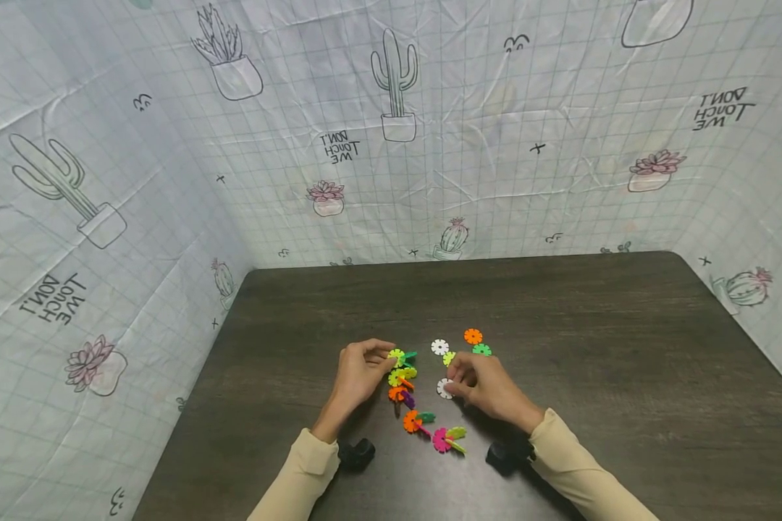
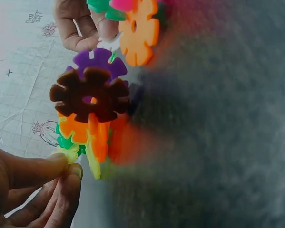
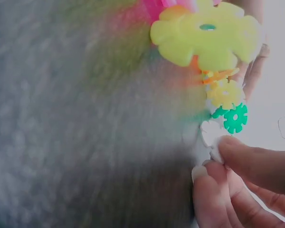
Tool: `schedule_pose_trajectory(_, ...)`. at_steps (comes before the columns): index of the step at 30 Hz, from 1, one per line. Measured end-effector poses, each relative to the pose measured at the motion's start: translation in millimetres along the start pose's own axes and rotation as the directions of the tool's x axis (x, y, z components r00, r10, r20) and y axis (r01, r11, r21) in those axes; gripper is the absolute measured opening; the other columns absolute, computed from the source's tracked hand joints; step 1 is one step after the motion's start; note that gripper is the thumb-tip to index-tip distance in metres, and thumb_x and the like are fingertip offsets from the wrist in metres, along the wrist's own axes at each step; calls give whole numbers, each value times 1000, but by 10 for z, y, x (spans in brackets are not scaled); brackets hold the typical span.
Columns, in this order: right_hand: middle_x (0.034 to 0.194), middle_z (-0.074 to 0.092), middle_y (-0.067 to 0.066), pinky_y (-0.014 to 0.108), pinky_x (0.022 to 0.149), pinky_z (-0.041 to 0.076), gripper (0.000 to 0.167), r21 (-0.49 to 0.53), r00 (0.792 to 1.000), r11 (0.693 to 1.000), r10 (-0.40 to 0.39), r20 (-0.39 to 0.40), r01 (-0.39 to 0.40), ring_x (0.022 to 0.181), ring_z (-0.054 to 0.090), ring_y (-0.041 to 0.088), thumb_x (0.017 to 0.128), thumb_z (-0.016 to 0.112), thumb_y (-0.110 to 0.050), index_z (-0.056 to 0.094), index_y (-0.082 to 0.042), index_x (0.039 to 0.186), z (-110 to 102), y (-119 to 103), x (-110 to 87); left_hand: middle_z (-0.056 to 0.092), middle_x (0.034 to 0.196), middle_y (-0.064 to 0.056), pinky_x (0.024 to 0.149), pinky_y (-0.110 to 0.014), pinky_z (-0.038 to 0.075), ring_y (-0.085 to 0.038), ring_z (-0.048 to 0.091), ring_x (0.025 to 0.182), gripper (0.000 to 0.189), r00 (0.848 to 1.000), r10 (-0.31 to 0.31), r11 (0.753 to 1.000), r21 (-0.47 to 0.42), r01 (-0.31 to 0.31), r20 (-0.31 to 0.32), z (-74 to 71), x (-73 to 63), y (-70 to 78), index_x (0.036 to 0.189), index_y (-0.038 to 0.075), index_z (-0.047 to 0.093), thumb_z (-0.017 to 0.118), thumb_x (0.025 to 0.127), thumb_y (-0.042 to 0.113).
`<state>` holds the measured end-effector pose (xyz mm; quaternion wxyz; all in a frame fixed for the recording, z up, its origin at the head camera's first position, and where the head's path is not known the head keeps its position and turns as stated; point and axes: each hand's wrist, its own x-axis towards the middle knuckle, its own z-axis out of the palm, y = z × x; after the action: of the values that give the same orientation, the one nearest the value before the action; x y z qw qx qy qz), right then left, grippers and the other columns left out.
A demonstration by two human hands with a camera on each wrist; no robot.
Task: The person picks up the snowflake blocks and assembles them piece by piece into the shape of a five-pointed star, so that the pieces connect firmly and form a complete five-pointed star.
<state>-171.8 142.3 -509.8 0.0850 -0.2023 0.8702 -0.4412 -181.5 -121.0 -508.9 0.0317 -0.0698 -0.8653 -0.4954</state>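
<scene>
My left hand (image 1: pixel 360 370) pinches a yellow-green notched flower disc (image 1: pixel 396 357) between thumb and fingers; a green disc (image 1: pixel 410 357) is joined to it. Thumb and fingertips of my right hand (image 1: pixel 490 385) pinch a white notched disc (image 1: pixel 442 388), which also shows as a white disc (image 3: pixel 211 133) in the right wrist view. Below my left hand lie joined clusters: a yellow one (image 1: pixel 395 378), an orange one with purple (image 1: pixel 397 394), an orange one with green (image 1: pixel 412 421), and a pink one with yellow (image 1: pixel 441 440). A brown disc (image 2: pixel 89 90) stands close in the left wrist view.
Beyond my right hand lie loose discs: white (image 1: pixel 439 347), yellow-green (image 1: pixel 448 359), orange (image 1: pixel 473 336) and green (image 1: pixel 481 350). All rest on a dark wooden table (image 1: pixel 593 325). A cactus-print cloth (image 1: pixel 469 166) hangs behind and at both sides.
</scene>
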Motion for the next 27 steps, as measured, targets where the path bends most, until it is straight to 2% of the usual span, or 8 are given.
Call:
schedule_pose_trajectory(5, 82, 74, 6, 25, 53, 56, 12, 56, 1000, 998, 11, -16, -10, 62, 66, 11, 92, 80, -11, 72, -5, 99, -27, 12, -9, 77, 97, -11, 76, -27, 64, -18, 77, 84, 12, 1000, -4, 1000, -7, 4, -5, 7, -13, 12, 106, 10, 80, 77, 95, 11)
schedule_pose_trajectory(8, 83, 76, 7, 26, 52, 56, 9, 65, 999, 998, 27, -39, -24, 64, 69, 14, 93, 79, -11, 74, -7, 99, -46, 6, -11, 77, 98, -10, 77, -27, 64, -19, 77, 85, 10, 1000, 19, 999, -28, -20, -11, 4, -17, 32, 104, 11, 80, 77, 95, 11)
schedule_pose_trajectory(16, 85, 77, 4, 23, 66, 58, 6, 56, 993, 998, 33, -112, -27, 75, 74, 16, 92, 79, -10, 74, -10, 96, -94, -54, -27, 79, 99, -6, 82, -30, 64, -17, 77, 88, 10, 995, 88, 994, -64, -90, -37, -16, -56, 119, 102, 13, 79, 79, 93, 13)
schedule_pose_trajectory(23, 90, 77, 7, 24, 66, 59, 8, 125, 985, 992, 32, -170, -11, 79, 77, 24, 94, 78, -13, 74, -8, 98, -155, -136, -42, 80, 99, 0, 83, -29, 63, -14, 76, 87, 8, 991, 128, 988, -85, -130, -26, -21, -101, 193, 100, 18, 79, 81, 92, 18)
schedule_pose_trajectory(27, 91, 77, 8, 29, 70, 62, 9, 146, 981, 989, 18, -191, 11, 80, 78, 28, 94, 79, -12, 74, -7, 99, -169, -168, -65, 80, 99, -1, 83, -27, 63, -14, 77, 87, 9, 984, 177, 978, -113, -178, -12, -8, -141, 200, 102, 17, 80, 80, 93, 17)
